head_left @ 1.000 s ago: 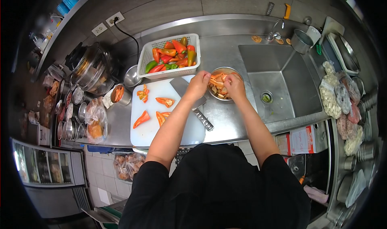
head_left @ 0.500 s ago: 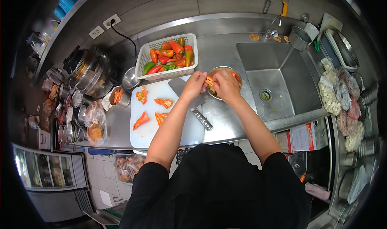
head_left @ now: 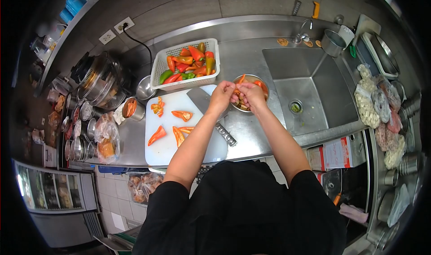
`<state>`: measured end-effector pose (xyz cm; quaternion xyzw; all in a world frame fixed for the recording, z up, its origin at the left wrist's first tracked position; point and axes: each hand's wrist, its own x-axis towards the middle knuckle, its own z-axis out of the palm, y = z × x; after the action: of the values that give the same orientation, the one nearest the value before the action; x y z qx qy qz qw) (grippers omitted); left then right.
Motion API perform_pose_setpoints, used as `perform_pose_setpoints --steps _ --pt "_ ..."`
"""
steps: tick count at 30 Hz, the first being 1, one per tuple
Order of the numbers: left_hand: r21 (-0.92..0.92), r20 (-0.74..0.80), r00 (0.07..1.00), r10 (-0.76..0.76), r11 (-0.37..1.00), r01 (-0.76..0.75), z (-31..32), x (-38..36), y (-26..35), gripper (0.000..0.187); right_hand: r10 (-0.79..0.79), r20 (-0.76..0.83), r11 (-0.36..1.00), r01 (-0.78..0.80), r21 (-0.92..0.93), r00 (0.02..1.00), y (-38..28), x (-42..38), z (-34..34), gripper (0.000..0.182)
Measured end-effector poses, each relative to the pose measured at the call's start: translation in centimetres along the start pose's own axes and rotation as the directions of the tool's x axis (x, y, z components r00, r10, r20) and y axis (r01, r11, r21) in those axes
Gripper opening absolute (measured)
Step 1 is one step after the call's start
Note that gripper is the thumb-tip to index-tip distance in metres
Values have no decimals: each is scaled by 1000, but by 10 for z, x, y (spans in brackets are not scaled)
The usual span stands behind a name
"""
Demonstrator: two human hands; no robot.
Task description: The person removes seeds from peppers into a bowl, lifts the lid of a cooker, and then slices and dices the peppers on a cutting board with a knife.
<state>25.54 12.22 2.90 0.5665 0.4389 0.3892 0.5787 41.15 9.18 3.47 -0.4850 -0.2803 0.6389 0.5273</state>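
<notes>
Close together over a round metal bowl (head_left: 268, 86), my left hand (head_left: 222, 96) and my right hand (head_left: 251, 95) pinch a piece of orange-red pepper (head_left: 236, 92) between their fingertips. The fingers partly cover the piece. Inside the bowl lie red pepper pieces and paler bits. Left of it, a broad-bladed knife (head_left: 200, 98) rests across a white cutting board (head_left: 155, 155), its handle pointing toward me. Cut pepper pieces (head_left: 182, 115) and a small heap of pepper trimmings (head_left: 157, 106) lie on the board.
A white basket (head_left: 193, 81) of whole red, orange and green peppers stands behind the board. To the right is a steel sink (head_left: 314, 106) with a tap (head_left: 300, 37). Left of the board are a metal pot (head_left: 134, 111) with red pieces and a plastic bag (head_left: 107, 138).
Both hands have drawn closer together over the bowl, the right turning inward and the left shifting slightly right. The pepper piece between them is more covered, and more of the knife blade shows.
</notes>
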Motion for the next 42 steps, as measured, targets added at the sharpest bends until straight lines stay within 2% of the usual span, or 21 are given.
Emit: perform_pose_setpoints --steps 2,3,5,8,12,13,14,18,20,21,23,27,29,30,32,33,35,36,38,40,42 --pt "-25 6 1000 -15 1000 15 -1 1 4 22 -128 -69 986 119 -117 989 1 -7 6 19" --pt "-64 20 999 -28 998 29 -1 1 7 23 -127 -69 986 118 -118 990 4 -7 8 19" --pt "-101 34 999 -41 994 45 -1 0 12 23 -242 -98 964 227 -142 965 9 -7 11 22" --pt "-110 43 998 -47 993 51 1 -2 19 24 -232 -73 972 227 -67 970 7 -7 8 21" --pt "-162 40 997 -69 984 74 6 -2 25 24 -282 -75 955 272 -118 956 20 8 -1 21" --pt "-167 34 997 -76 983 80 6 -2 25 23 -486 -47 838 450 -310 873 29 15 -4 21" --pt "-167 33 997 -76 983 80 5 -1 24 23 -659 22 652 586 -481 751 37 23 -8 22" --pt "-136 15 996 -88 987 89 3 3 18 22 -647 56 630 574 -522 761 37 20 -7 23" --pt "-134 7 996 -94 986 95 4 2 14 21 -476 -40 814 422 -399 879 36 16 -1 22" --pt "-141 0 997 -79 987 79 5 2 10 20 -476 -40 814 423 -399 879 32 11 3 22" --pt "-147 -8 998 -63 987 61 8 1 5 19 -250 -106 960 233 -155 962 22 0 12 19" --pt "-60 -38 999 -10 998 8 12 -7 2 19 -258 -123 955 234 -183 958 30 3 15 17" --pt "-2 -30 999 21 1000 -21 12 -9 2 19 -425 -177 890 376 -257 888 41 11 17 15" --pt "4 -44 999 18 1000 -18 11 -10 2 19 -425 -176 890 375 -258 888 39 11 17 15" --pt "9 -58 998 16 1000 -15 10 -10 5 19 -613 -129 577 331 -747 779 30 10 14 15" --pt "41 -79 997 25 999 -22 7 -10 4 19 -616 -126 575 334 -747 778 26 13 8 15" --pt "71 -104 994 36 997 -29 -3 -9 4 20 -704 -78 370 272 -888 706 17 18 -14 15" --pt "90 -113 993 22 996 -12 -9 -8 5 21 -704 -72 368 275 -888 707 11 19 -21 15" --pt "108 -119 993 2 994 11 -19 -8 4 21 -563 -44 176 67 -982 825 3 16 -33 20" --pt "137 -96 995 26 990 -13 -24 -8 6 25 -539 -69 195 45 -980 839 6 15 -36 20" --pt "130 -95 995 25 991 -12 -23 -8 6 25 -770 56 146 262 -954 635 14 13 -35 17"
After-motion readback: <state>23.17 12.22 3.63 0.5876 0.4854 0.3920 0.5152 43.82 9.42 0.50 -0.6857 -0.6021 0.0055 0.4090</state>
